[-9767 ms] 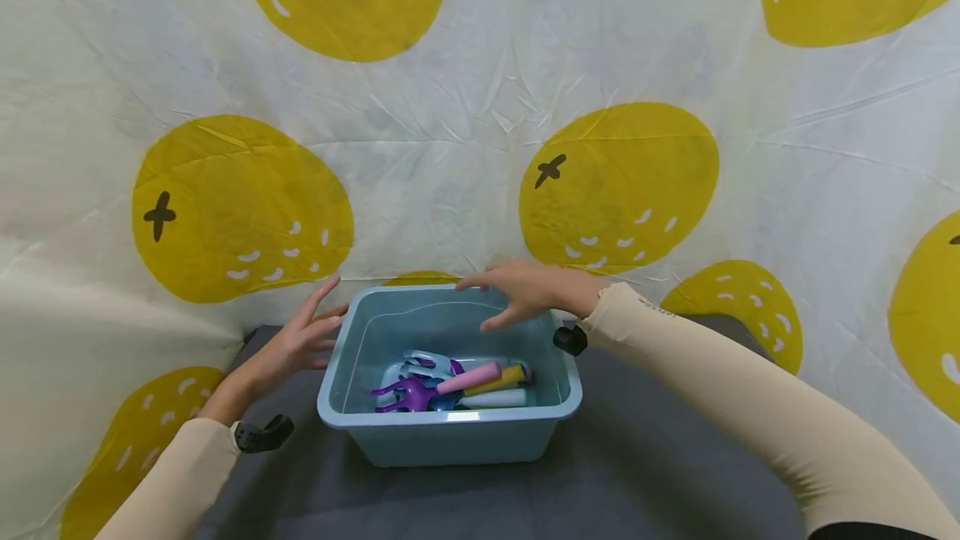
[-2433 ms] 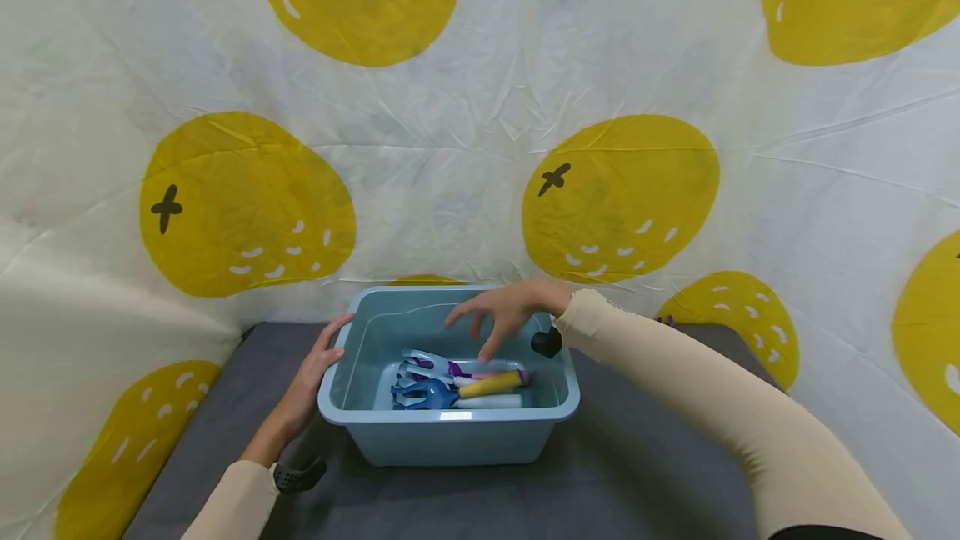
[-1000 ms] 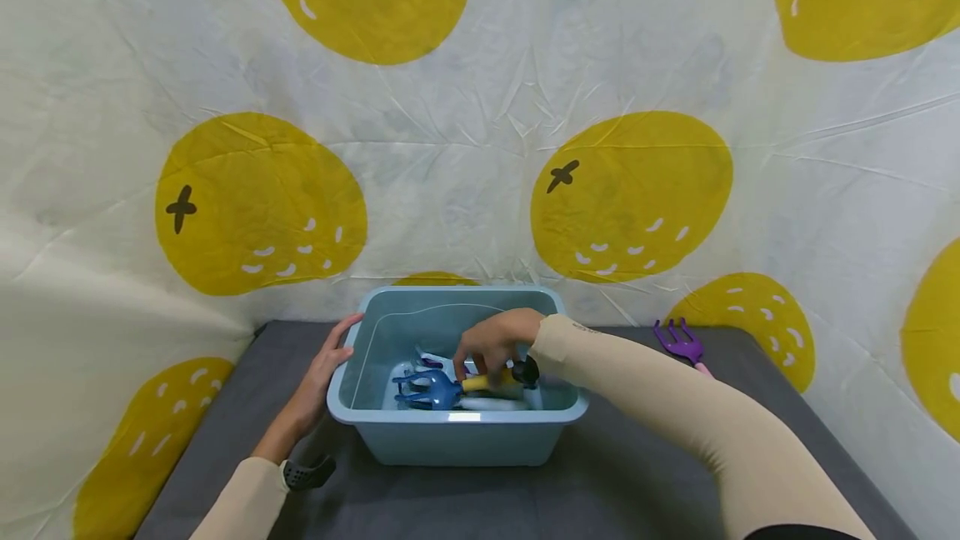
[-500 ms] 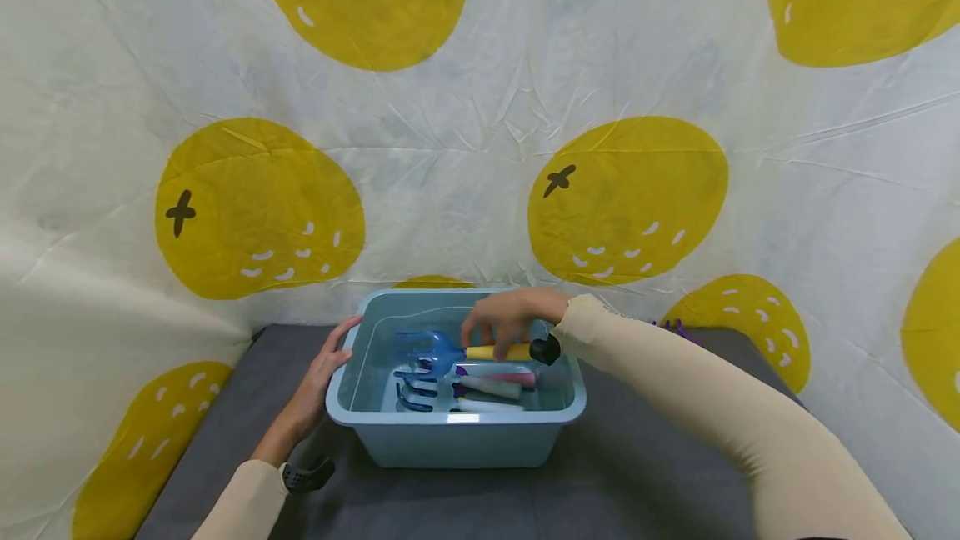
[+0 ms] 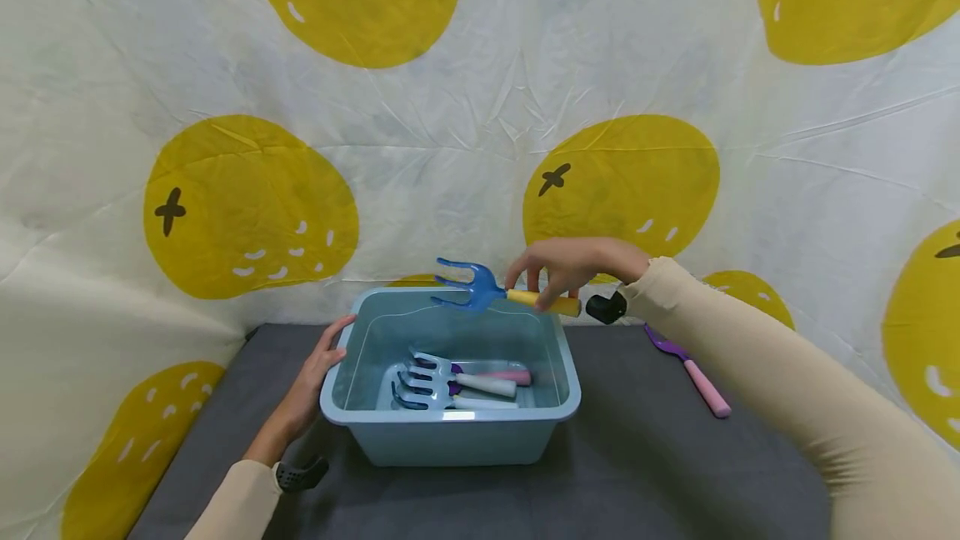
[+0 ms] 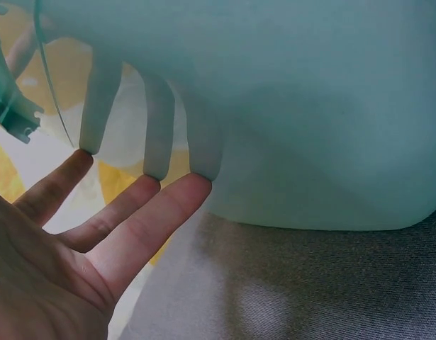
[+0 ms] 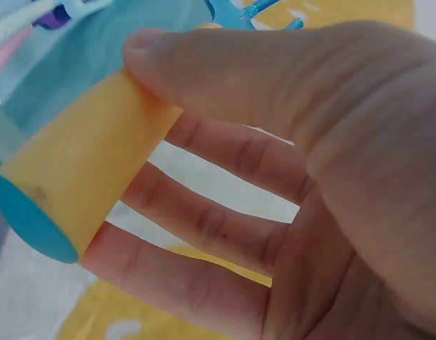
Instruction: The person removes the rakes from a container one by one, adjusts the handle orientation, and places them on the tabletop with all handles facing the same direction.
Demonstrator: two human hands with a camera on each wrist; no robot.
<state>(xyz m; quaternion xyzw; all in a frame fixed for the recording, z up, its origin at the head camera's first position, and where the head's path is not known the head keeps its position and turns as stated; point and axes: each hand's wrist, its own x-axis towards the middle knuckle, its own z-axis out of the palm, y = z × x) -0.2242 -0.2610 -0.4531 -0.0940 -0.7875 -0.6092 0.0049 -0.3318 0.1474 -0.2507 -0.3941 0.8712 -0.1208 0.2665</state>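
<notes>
Right now the blue fork (image 5: 480, 287) is held level with the back rim of the light-blue bin (image 5: 450, 442), its yellow handle pinched between thumb and fingers of the right hand (image 5: 567, 263). The bin's left wall is touched by the left hand (image 5: 309, 382), fingers spread. Inside, white-handled forks (image 5: 489, 386) are piled; beyond the bin, a purple fork (image 5: 701, 382) is laid toward the right edge of the desk (image 5: 645, 457).

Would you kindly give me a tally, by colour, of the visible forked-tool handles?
Yellow handle: 1, in the right hand
Pink handles: 2, one in the tub, one on the grey surface
Whitish handles: 2, both in the tub
Total: 5
</notes>
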